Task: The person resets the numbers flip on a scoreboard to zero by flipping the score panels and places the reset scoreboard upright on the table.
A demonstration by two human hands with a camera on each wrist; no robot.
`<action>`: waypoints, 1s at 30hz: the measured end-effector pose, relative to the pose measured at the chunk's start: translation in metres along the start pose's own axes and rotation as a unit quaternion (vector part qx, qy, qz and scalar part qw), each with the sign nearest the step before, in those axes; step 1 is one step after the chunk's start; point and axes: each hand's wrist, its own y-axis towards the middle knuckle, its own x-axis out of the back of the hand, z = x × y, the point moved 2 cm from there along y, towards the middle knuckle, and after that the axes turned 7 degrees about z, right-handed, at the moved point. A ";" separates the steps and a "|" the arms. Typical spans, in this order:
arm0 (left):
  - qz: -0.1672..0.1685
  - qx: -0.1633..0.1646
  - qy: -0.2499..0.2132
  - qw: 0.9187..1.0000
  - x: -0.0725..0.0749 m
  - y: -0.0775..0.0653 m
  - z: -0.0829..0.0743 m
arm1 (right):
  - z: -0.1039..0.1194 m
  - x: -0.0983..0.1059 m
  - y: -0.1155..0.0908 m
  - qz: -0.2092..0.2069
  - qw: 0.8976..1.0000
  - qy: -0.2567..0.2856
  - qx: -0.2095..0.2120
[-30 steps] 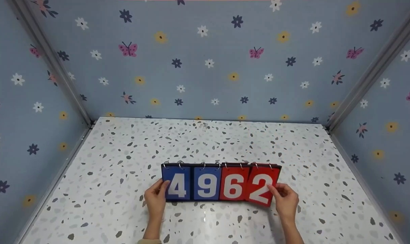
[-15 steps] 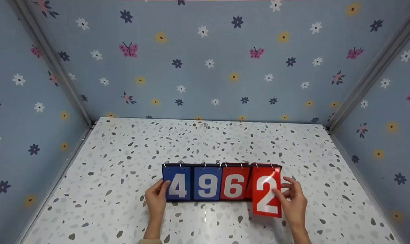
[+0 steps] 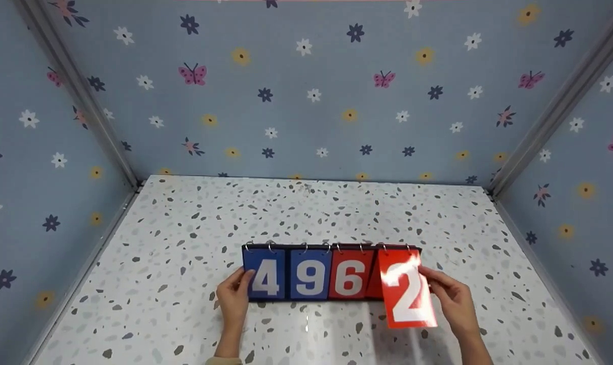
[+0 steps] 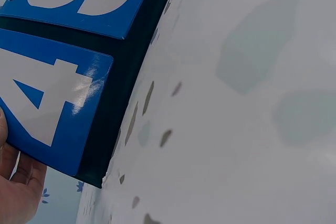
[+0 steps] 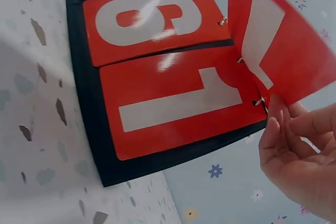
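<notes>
A flip scoreboard with ring-bound number cards stands on the table, showing a blue 4 card (image 3: 265,278), a blue 9 card (image 3: 310,279) and a red 6 card (image 3: 349,280). At its right end the red 2 card (image 3: 409,299) is lifted off the stack. My left hand (image 3: 232,296) grips the board's left edge, thumb in front. The right hand (image 3: 453,299) has its curled fingers at the lifted card's right edge, near the rings. In the right wrist view, a red 1 card (image 5: 181,103) lies bared beneath the lifted card (image 5: 286,45).
The speckled table (image 3: 296,213) spreads around the scoreboard. Blue walls with flowers and butterflies (image 3: 306,121) enclose it at the back and both sides. Grey metal strips (image 3: 554,111) run along the corners.
The red 2 card has swung away from the board toward the viewer. My right hand moved to the right, its thumb leaving the card's front for the edge. The left hand stayed put.
</notes>
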 end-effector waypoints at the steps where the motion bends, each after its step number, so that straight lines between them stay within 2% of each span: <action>1: 0.000 -0.001 0.001 1.000 0.000 0.000 0.000 | 0.009 -0.003 0.001 -0.011 1.000 -0.012 -0.014; 4: 0.001 -0.004 0.003 1.000 0.000 0.000 -0.001 | 0.018 -0.005 0.006 -0.036 0.998 -0.027 -0.036; 7: 0.006 -0.003 0.000 1.000 0.000 0.000 -0.002 | 0.023 -0.005 0.013 -0.059 0.997 -0.036 -0.029; 10: 0.011 0.000 -0.001 1.000 0.000 0.000 -0.003 | 0.027 -0.005 0.024 -0.076 0.996 -0.049 0.013; 14: 0.010 0.000 0.004 1.000 0.000 0.000 -0.003 | 0.033 -0.005 0.044 -0.070 0.994 -0.015 0.087; 17: 0.010 0.000 0.006 1.000 0.000 0.000 -0.003 | 0.039 -0.008 0.056 -0.065 0.990 -0.008 0.124; 19: 0.010 -0.001 0.006 1.000 0.000 0.000 -0.003 | 0.045 -0.010 0.063 -0.067 0.988 -0.023 0.140; 22: 0.009 -0.001 0.008 1.000 0.000 0.000 -0.002 | 0.051 -0.013 0.072 -0.079 0.985 -0.058 0.139; 25: 0.007 -0.001 0.007 1.000 0.000 0.001 0.003 | 0.051 -0.014 0.080 -0.099 0.985 -0.094 0.105; 28: 0.007 0.002 0.009 1.000 0.000 0.001 0.002 | 0.038 -0.008 0.089 -0.121 0.983 -0.115 0.078; 30: 0.006 0.004 0.009 1.000 0.000 0.001 0.001 | 0.026 -0.003 0.095 -0.126 0.982 -0.117 0.078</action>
